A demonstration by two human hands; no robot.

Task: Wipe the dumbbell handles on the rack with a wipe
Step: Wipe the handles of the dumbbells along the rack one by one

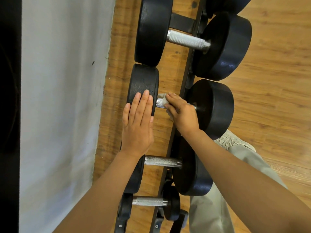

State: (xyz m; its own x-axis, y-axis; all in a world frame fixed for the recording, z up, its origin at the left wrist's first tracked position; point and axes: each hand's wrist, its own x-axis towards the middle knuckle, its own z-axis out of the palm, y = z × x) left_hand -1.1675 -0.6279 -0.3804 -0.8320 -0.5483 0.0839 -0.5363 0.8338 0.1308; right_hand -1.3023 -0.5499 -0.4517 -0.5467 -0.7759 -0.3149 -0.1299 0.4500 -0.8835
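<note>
Head view, looking down on a dumbbell rack point(185, 78) of black metal rails standing on a wood floor point(277, 81) beside a pale grey wall point(64, 98). Item one: large dumbbell point(225, 46) at the top, knurled steel handle point(186, 38) bare. Item two: middle dumbbell point(212, 106), its handle mostly covered; only a short steel stretch point(159, 103) shows next to the left-side weight point(143, 88). Right hand point(181, 113): fingers curled over this handle, clenched round a pale wipe point(162, 98) that is wrapped against the steel; wipe edges show above and below the fingers. Left hand point(137, 121): flat, fingers straight and together, pressing on the rim of the left-side weight, grasping nothing. Item three: lower dumbbell point(190, 167), handle point(162, 161) bare, partly hidden on the left by the left forearm. Item four: small dumbbell point(171, 203) at the bottom, handle point(149, 202) bare. Also present: light khaki trouser leg point(227, 182) and a pale laced shoe point(230, 142) at the right of the rack.
</note>
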